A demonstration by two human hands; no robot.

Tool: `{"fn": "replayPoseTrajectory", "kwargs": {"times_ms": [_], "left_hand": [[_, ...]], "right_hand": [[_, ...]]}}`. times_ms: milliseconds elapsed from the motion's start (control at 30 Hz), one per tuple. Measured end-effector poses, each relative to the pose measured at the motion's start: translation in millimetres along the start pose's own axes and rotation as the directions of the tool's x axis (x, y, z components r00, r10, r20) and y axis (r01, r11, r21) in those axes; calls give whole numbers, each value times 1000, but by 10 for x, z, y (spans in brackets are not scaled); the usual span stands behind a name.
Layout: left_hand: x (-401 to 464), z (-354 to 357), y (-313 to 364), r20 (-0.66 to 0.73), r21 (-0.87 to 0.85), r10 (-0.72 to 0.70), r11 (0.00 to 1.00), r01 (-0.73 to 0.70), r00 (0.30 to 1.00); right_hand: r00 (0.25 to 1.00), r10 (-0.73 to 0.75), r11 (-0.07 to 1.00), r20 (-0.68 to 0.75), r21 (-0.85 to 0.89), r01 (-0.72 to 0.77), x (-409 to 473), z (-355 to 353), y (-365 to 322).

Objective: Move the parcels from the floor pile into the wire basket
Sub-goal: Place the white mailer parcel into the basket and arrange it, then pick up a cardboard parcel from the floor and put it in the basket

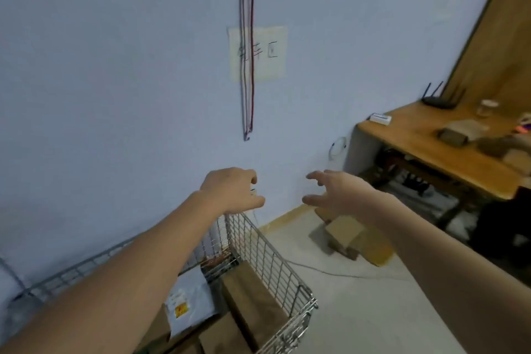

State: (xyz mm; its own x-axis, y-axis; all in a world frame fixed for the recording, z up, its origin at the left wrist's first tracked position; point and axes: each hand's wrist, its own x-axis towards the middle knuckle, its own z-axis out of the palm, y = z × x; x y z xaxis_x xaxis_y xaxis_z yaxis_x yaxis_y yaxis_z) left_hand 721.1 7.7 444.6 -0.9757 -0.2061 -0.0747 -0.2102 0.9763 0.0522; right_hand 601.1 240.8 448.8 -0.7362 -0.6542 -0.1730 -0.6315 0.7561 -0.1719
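Observation:
The wire basket (pixel 267 250) stands at the lower left against the wall. Inside it lie brown cardboard parcels (pixel 250 296) and a grey plastic mailer bag (pixel 189 299) with a printed label. A small pile of brown parcels (pixel 344 234) sits on the floor by the wall's skirting, to the right of the basket. My left hand (pixel 232 190) hovers above the basket's far corner, fingers loosely curled, holding nothing. My right hand (pixel 336 191) reaches forward above the floor pile with fingers spread, also holding nothing.
A wooden desk (pixel 425 146) at the right carries a router, a glass and more parcels. Dark clutter fills the space beneath it. A thin cable (pixel 330 271) runs across the grey floor. Cords and a paper note hang on the wall.

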Motion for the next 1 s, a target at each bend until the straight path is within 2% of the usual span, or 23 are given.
{"fn": "replayPoseTrajectory", "kwargs": {"times_ms": [233,400,733,1000], "left_hand": [[349,-99,1761,-11,-43,108,993,-109,994],[650,-12,2603,25,-61,138,989,-136,990],[1744,541,3474,140,-63,144,989,-136,980],[2829,897,4263,267,-51,187,982,-180,946]], "right_hand": [[988,155,986,-9,-54,-155,-1048,-447,1672],[982,188,981,7,-41,-188,-1264,-556,2466],[961,270,963,53,-15,-270,-794,-202,3901],[941,318,946,116,25,-323,-306,-267,5139]]}}
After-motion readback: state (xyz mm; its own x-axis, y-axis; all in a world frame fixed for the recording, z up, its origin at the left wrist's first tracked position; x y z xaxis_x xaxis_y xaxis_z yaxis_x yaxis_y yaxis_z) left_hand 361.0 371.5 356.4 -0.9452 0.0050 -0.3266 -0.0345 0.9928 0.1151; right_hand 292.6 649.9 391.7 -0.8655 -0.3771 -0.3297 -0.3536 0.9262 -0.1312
